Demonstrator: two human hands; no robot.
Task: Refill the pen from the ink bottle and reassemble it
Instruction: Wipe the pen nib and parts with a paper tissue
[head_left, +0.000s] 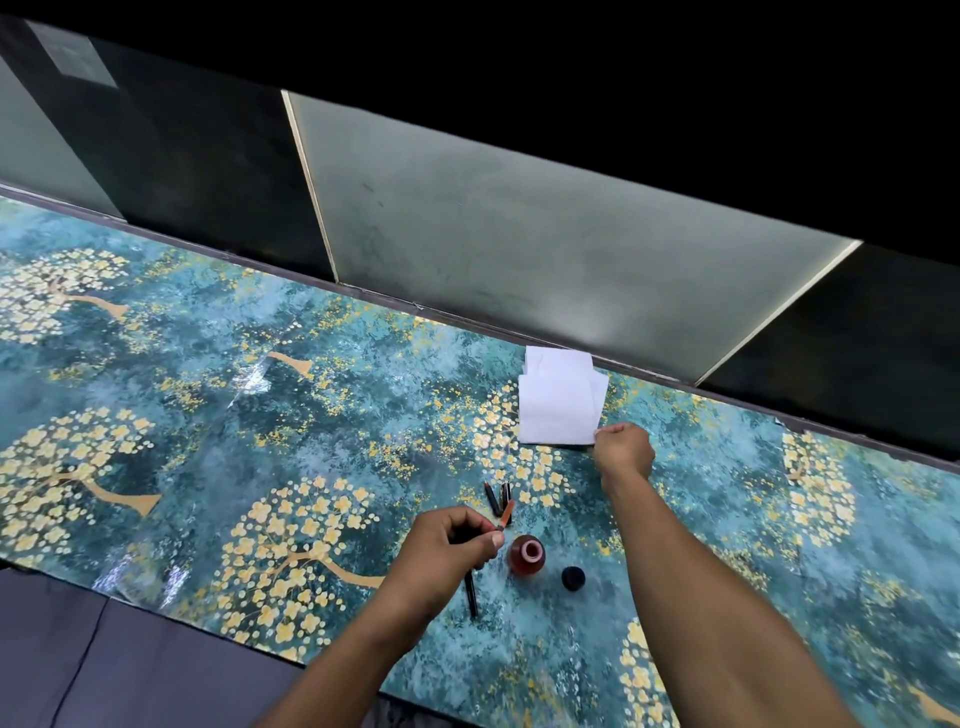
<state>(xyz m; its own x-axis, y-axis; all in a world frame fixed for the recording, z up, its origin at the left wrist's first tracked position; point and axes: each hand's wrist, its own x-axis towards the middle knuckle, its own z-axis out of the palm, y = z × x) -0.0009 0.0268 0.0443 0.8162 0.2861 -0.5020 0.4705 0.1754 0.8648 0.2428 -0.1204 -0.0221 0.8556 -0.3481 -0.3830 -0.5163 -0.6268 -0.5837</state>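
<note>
My left hand (453, 545) grips a pen section whose orange ink converter (507, 514) sticks up and to the right, just left of the open ink bottle (527, 555). The bottle holds reddish ink, and its black cap (573, 578) lies on the table to its right. A long black pen barrel (471, 597) lies below my left hand. Two small dark pen parts (497, 497) rest on the table behind the bottle. My right hand (623, 451) reaches far forward and pinches the near right corner of a stack of white tissues (560, 402).
The table (260, 415) is covered with a glossy teal sheet patterned with yellow blossom trees. A frosted glass partition (493, 218) runs along its far edge. The table's near edge, with a grey floor below, lies at the lower left.
</note>
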